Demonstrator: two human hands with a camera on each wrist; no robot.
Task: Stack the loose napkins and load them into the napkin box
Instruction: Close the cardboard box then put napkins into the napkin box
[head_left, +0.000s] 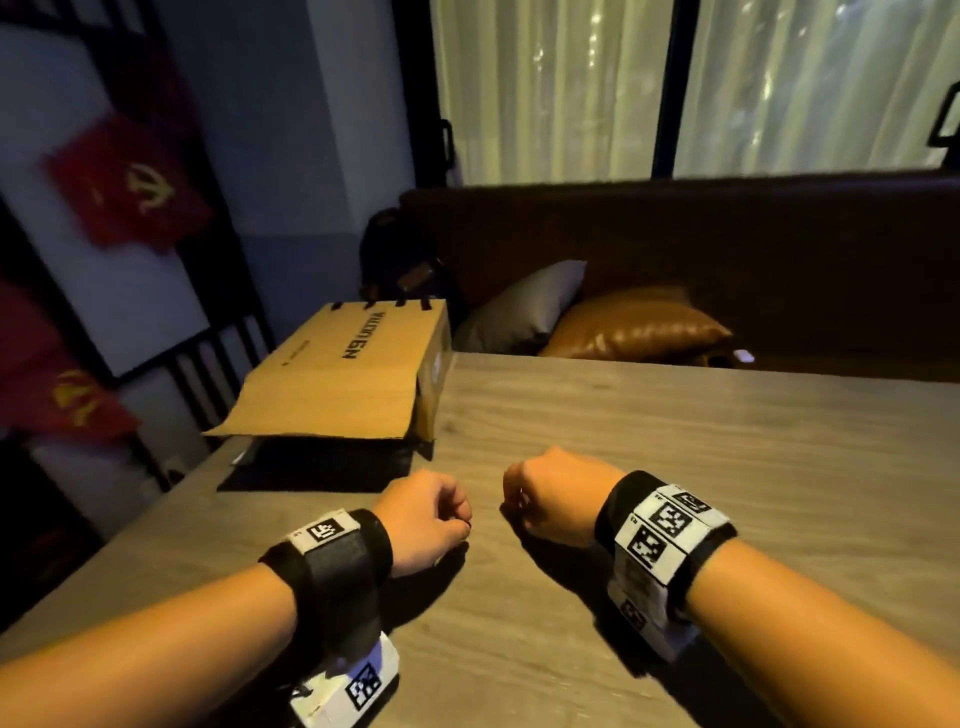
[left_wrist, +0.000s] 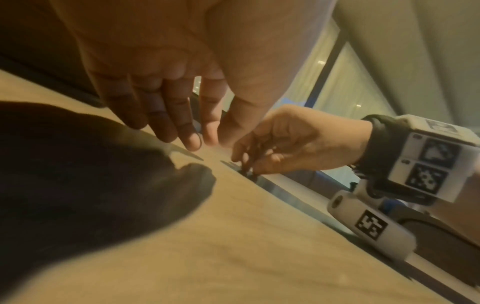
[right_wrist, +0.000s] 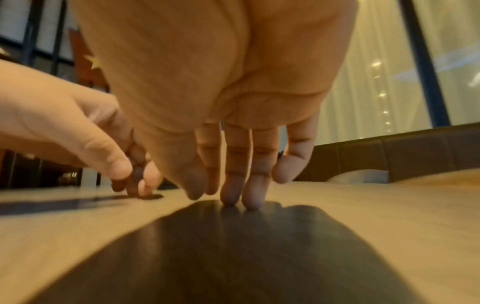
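Note:
No napkins and no napkin box show in any view. Both my hands hover close together over the wooden table (head_left: 701, 457), near its front middle. My left hand (head_left: 427, 519) hangs with its fingers (left_wrist: 187, 131) pointing down just above the tabletop, holding nothing. A short gap to its right, my right hand (head_left: 550, 499) also points down. Its fingertips (right_wrist: 230, 197) touch the table and hold nothing. Each hand shows in the other's wrist view: the right hand (left_wrist: 288, 144) and the left hand (right_wrist: 98, 150).
A brown cardboard box (head_left: 353, 374) with a spread flap sits at the table's far left, a dark flat area (head_left: 322, 465) in front of it. Behind the table runs a dark sofa (head_left: 727, 249) with a grey cushion (head_left: 519, 306) and a tan cushion (head_left: 634, 327).

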